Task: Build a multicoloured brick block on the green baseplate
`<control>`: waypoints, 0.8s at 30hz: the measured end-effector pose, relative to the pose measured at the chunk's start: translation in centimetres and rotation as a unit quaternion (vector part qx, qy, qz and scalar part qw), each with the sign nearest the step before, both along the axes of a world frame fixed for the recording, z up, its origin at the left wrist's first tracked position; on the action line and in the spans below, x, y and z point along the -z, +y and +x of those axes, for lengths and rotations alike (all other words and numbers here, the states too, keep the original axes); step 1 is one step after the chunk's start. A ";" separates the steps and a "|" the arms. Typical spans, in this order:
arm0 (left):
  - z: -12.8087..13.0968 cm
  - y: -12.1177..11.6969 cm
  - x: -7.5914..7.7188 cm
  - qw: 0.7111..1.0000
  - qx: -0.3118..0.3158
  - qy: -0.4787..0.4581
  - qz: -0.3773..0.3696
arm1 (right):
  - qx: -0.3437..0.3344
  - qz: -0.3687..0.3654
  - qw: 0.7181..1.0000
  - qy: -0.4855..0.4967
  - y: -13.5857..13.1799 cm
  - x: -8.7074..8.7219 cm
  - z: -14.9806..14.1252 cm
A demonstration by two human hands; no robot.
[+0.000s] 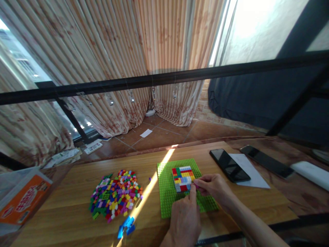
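Brick build [183,178] on green baseplate [166,200].
Right hand [217,188]: fingertips clamped on purple brick [194,183]; left hand [186,215]: index at build's edge, grip unclear.

1 low, multicoloured rectangular block of studded plastic bricks [183,179], its top patched red, yellow, white, blue and green, lies flat on 1 green studded baseplate [166,199].

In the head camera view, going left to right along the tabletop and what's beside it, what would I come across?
Plastic tub with an orange label, pile of colored bricks, green baseplate, black phone, long dark flat object, white object at the right edge.
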State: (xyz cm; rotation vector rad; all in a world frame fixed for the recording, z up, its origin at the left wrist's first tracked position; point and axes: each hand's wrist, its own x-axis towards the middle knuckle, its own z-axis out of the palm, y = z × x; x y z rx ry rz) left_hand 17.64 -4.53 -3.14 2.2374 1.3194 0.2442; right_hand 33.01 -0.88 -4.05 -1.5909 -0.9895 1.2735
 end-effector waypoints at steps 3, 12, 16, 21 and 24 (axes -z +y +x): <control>0.0 0.0 0.1 1.000 0.005 -0.004 0.002 | 0.001 -0.003 1.000 0.002 0.0 0.2 0.0; -0.3 -0.4 -0.1 0.999 -0.018 -0.031 0.003 | 0.002 -0.006 1.000 0.014 0.1 0.1 -0.2; -1.1 -0.7 -0.4 0.998 -0.021 -0.066 0.007 | -0.011 -0.014 1.000 0.011 -0.2 -0.2 0.5; -1.8 -0.8 -1.3 0.989 -0.042 -0.140 0.029 | 0.046 0.061 0.991 -0.108 -0.4 -1.4 2.1; -2.5 -0.3 -2.0 0.971 -0.121 -0.200 0.057 | 0.077 0.136 0.974 -0.162 -1.2 -2.6 1.0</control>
